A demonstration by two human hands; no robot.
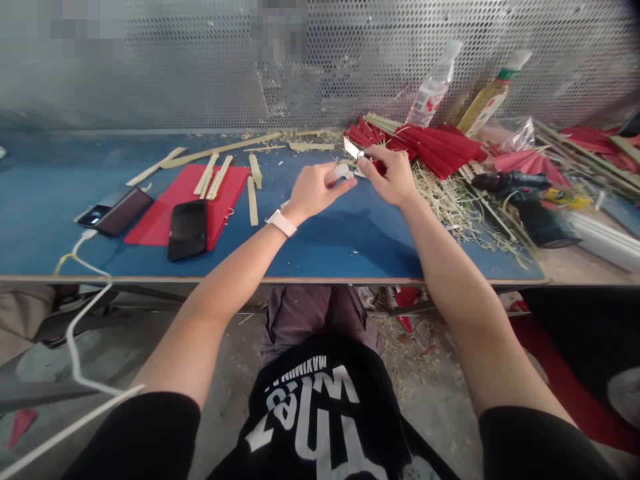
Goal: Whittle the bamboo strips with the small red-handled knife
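My right hand is closed around a utility knife, its bright blade pointing up and left. Beside it, my left hand has its fingers curled together, with a white watch band on the wrist. A whitish rounded patch shows at its fingers; I cannot tell whether it is a finger wrapping or a held piece. A small pale sliver lies between the two hands. Both hands are above the blue tabletop. Just beyond the right hand is a bundle of red folded fans.
Left of my hands, bamboo pieces and a black case lie on a red folder. A phone has a white cable. To the right are shavings, a drill, and two bottles against perforated metal.
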